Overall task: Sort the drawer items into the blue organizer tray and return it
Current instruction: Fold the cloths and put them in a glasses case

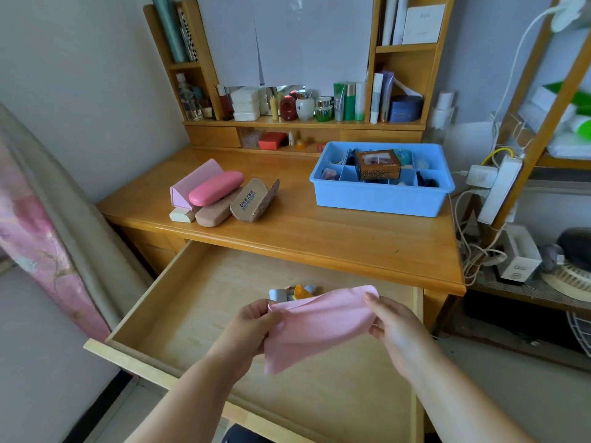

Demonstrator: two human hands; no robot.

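Your 2 hands, left hand (256, 324) and right hand (395, 327), pinch a pink cloth (315, 324) over the open drawer (192, 314); behind it lie what may be small caps (289, 293). The blue organizer tray (380, 196) sits on the worktop (303, 231).

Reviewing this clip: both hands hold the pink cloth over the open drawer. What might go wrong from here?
1. The tray looks nearly full, with a brown box lying across its compartments, so the cloth may not fit.
2. The cloth, held by the left hand and right hand, hides part of the small items in the drawer; they might get overlooked.
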